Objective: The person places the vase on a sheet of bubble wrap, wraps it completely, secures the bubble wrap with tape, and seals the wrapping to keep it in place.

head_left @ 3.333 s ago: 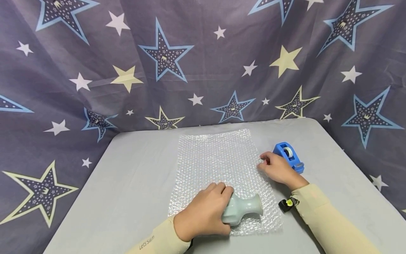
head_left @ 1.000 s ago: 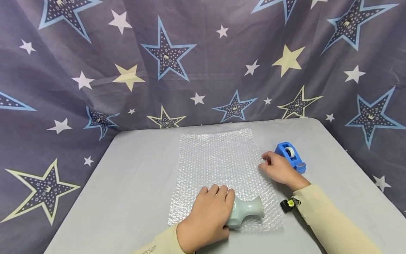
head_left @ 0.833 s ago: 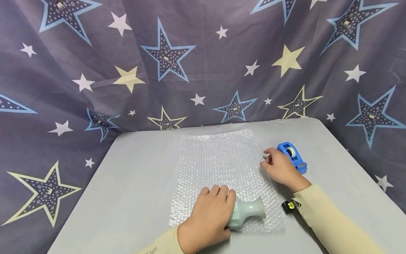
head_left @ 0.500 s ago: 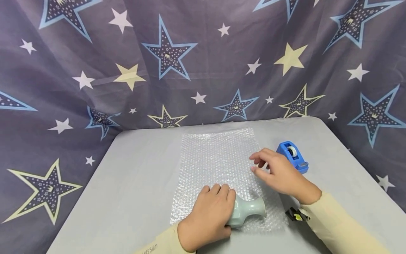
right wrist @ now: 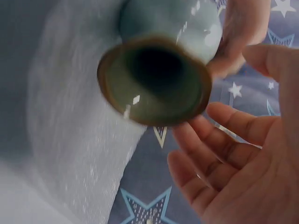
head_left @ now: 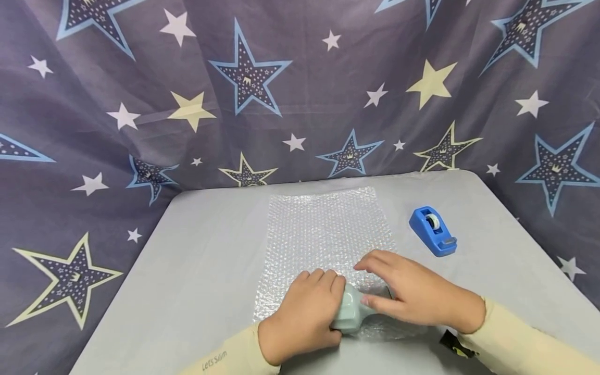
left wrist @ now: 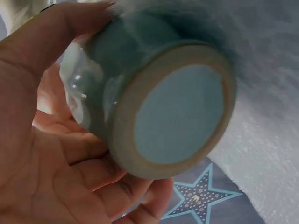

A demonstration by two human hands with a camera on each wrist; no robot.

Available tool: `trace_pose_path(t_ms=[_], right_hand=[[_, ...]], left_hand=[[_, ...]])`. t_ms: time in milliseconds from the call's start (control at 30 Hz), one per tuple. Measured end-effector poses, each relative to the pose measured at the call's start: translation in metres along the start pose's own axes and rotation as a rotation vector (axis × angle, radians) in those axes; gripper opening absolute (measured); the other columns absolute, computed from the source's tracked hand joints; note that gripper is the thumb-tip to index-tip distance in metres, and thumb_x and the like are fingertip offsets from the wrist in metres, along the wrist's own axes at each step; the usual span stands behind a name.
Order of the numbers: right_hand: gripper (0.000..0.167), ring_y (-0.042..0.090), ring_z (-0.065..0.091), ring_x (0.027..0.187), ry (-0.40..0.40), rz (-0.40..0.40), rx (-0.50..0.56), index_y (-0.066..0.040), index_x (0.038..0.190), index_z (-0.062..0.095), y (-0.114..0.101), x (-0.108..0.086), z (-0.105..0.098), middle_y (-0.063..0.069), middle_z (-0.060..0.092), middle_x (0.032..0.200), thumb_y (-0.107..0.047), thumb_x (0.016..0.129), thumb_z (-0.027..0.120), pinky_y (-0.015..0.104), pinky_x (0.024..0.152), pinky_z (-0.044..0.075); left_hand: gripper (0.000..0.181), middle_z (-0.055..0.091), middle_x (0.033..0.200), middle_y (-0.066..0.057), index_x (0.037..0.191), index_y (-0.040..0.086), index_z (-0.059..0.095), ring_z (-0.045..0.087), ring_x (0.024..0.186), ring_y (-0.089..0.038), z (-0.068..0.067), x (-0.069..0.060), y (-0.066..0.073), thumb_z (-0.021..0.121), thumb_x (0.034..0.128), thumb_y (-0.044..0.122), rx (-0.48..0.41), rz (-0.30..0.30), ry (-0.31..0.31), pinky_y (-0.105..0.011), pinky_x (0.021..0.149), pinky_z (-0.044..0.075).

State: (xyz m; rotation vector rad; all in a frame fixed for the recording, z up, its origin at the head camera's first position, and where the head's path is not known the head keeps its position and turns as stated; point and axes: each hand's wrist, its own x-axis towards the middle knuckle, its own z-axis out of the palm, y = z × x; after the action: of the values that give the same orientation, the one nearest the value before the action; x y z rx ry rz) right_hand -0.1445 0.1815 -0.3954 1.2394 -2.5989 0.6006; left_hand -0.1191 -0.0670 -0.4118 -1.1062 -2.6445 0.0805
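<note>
A pale green glazed vase (head_left: 349, 312) lies on its side on a sheet of bubble wrap (head_left: 323, 224), its neck toward the right. My left hand (head_left: 304, 315) grips the vase's body; in the left wrist view the thumb and fingers curl round it beside its round base (left wrist: 182, 116). My right hand (head_left: 412, 291) is over the neck with thumb and fingers spread. In the right wrist view the flared mouth (right wrist: 154, 84) faces the camera, and the right fingers (right wrist: 224, 154) are relaxed close to the rim. Whether they touch it I cannot tell.
A blue tape dispenser (head_left: 432, 232) with a roll of tape stands on the table to the right of the bubble wrap. A dark curtain (head_left: 300, 94) printed with stars hangs behind the grey-covered table (head_left: 201, 260).
My right hand has left the bubble wrap's right edge near the tape dispenser and come toward me, over the vase's neck. The left hand keeps its grip on the vase.
</note>
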Motion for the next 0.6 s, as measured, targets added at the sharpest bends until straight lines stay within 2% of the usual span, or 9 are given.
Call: trace_pose_path(t_ms=[167, 333, 467, 600], right_hand=[[0.059, 0.004, 0.059, 0.115, -0.040, -0.079, -0.027, -0.020, 0.136, 0.058, -0.011, -0.005, 0.007, -0.013, 0.058, 0.130, -0.052, 0.090, 0.074, 0.035, 0.096, 0.054], [0.073, 0.005, 0.057, 0.117, -0.069, -0.111, -0.055, -0.016, 0.142, 0.054, -0.016, -0.007, 0.016, -0.011, 0.054, 0.135, -0.055, 0.085, 0.079, 0.035, 0.097, 0.054], [0.081, 0.010, 0.057, 0.121, -0.050, -0.124, -0.108, -0.013, 0.142, 0.053, -0.020, -0.010, 0.022, -0.006, 0.054, 0.138, -0.055, 0.080, 0.083, 0.038, 0.100, 0.053], [0.091, 0.013, 0.059, 0.120, -0.031, -0.115, -0.169, -0.011, 0.143, 0.052, -0.023, -0.012, 0.027, -0.003, 0.055, 0.138, -0.056, 0.072, 0.087, 0.042, 0.096, 0.055]], left_hand=[[0.074, 0.054, 0.087, 0.006, 0.109, 0.013, 0.052, 0.047, 0.072, -0.011, 0.001, 0.001, -0.002, 0.086, 0.0537, 0.049, -0.041, -0.016, 0.020, -0.028, 0.060, 0.032], [0.081, 0.056, 0.088, 0.007, 0.114, 0.012, 0.049, 0.047, 0.070, -0.009, -0.001, 0.001, -0.003, 0.088, 0.0543, 0.050, -0.061, -0.029, -0.008, -0.028, 0.060, 0.032], [0.082, 0.056, 0.087, 0.008, 0.114, 0.012, 0.049, 0.047, 0.069, -0.008, -0.002, 0.001, -0.004, 0.089, 0.0541, 0.050, -0.068, -0.023, -0.025, -0.027, 0.060, 0.032], [0.081, 0.054, 0.085, 0.008, 0.112, 0.012, 0.048, 0.046, 0.067, -0.008, -0.002, 0.002, -0.005, 0.090, 0.0537, 0.050, -0.073, -0.016, -0.026, -0.027, 0.058, 0.031]])
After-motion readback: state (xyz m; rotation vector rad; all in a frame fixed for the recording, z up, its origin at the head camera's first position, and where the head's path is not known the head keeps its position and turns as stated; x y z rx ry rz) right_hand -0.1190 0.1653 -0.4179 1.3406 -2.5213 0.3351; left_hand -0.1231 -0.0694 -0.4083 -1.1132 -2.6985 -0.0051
